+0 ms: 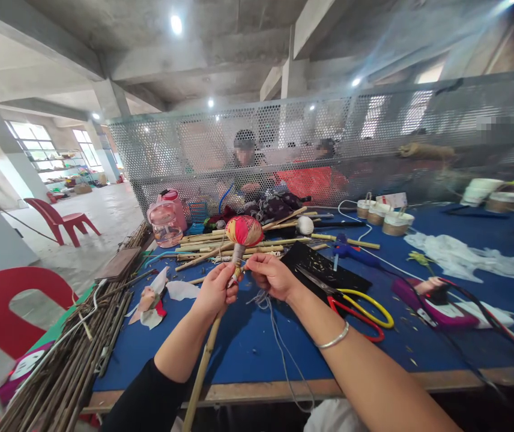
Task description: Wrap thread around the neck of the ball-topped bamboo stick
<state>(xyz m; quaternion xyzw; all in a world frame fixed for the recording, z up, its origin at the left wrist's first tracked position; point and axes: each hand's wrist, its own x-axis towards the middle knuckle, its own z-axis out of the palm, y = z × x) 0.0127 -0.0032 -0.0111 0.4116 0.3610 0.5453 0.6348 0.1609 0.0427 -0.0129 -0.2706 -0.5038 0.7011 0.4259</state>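
Observation:
My left hand [215, 289] is closed around a bamboo stick [203, 366] just below its padded head [244, 231], a ball wrapped in red, pink and yellow cloth. My right hand [269, 275] pinches a thin grey string [279, 342] at the neck of that ball, close against the left hand's fingers. The string hangs down from my hands across the blue table [248, 348] and over its front edge. The stick slants down toward me past the table edge.
Red and yellow scissors [359, 309] lie on a black mat to the right. Several bamboo sticks [221, 243] lie behind the hands, and a bundle of thin canes [72, 360] at left. A pink jug [166, 219], small tubs [396, 222], white cloth [464, 255]. People sit behind a mesh screen [311, 144].

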